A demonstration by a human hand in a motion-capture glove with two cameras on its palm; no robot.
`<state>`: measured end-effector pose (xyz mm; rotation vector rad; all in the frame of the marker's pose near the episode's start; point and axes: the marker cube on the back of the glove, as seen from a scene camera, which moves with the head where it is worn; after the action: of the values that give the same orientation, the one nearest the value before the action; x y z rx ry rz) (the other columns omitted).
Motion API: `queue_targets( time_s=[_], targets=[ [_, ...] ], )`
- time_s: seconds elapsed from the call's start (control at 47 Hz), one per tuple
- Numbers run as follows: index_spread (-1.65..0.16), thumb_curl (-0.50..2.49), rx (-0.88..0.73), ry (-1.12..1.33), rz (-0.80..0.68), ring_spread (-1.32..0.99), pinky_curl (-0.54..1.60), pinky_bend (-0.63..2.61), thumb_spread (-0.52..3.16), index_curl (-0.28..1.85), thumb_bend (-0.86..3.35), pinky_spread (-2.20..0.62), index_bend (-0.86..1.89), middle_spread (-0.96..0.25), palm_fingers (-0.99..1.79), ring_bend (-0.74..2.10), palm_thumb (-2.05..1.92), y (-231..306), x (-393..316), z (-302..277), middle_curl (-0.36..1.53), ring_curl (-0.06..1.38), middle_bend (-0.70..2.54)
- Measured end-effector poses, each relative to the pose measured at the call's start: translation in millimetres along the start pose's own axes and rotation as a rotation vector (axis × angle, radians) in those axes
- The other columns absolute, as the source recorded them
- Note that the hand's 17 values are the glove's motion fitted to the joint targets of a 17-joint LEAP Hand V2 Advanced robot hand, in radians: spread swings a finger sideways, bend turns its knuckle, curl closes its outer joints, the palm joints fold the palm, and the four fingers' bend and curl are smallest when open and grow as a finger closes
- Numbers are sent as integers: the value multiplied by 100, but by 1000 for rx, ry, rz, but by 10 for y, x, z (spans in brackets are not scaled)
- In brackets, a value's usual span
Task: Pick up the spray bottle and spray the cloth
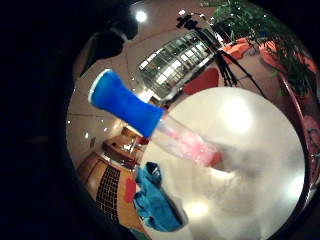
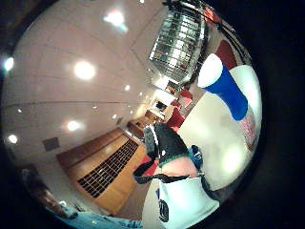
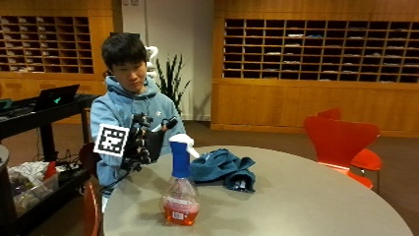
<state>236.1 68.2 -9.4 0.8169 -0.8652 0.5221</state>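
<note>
So the gloved right hand (image 3: 145,142) was up in the air over the near edge of the round table (image 3: 314,196), palm turned toward the tabletop, and it had hold of nothing. Fingers looked fairly relaxed, the thumb (image 2: 164,140) sticking out loosely in the thumb-side palm view, not curled round anything.

Just out in front of the palm stood the spray bottle (image 3: 179,184), upright on the table, close to the hand but not touching it. Blue sprayer head with a white trigger on top, clear body with orange-pink liquid in the bottom part. Both palm views caught it: the blue head (image 1: 125,102) loomed big in the little-finger-side one, so it was pretty near.

Past the bottle, a bit farther from the hand, a crumpled blue cloth (image 3: 223,167) lay on the table, apart from the bottle.

Farther out still, beyond the far side of the table, there was an orange chair (image 3: 340,140), and wooden pigeonhole shelving (image 3: 314,49) ran along the back wall. A potted plant (image 3: 171,78) stood behind the person's shoulder.
</note>
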Motion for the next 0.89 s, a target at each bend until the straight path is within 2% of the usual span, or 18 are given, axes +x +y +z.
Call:
queue_targets(
  time_s=[0.298, 0.511, 0.596, 0.767, 0.895],
  targets=[
    [-27, 36, -48, -25, 148, 5, 38, 66, 100, 9, -3, 16, 7, 3, 20, 58, 57, -223, 191, 324, 37, 36, 24],
    [-23, 34, -82, 0, 174, 8, 36, 63, 95, 10, -4, 17, 9, 7, 23, 60, 51, -342, 174, 552, 38, 35, 29],
    [-20, 33, -109, 14, 218, 5, 33, 56, 93, 11, -4, 15, 10, 5, 46, 64, 50, -399, 155, 638, 39, 34, 38],
    [-21, 36, -135, -13, 244, -11, 29, 43, 93, 21, 0, 0, 22, -8, 114, 68, 60, -517, 126, 850, 41, 35, 45],
    [-21, 42, -201, 36, 201, -15, 34, 44, 85, 29, 2, -10, 21, -11, 127, 72, 73, -526, 51, 1052, 42, 41, 42]
  ],
)
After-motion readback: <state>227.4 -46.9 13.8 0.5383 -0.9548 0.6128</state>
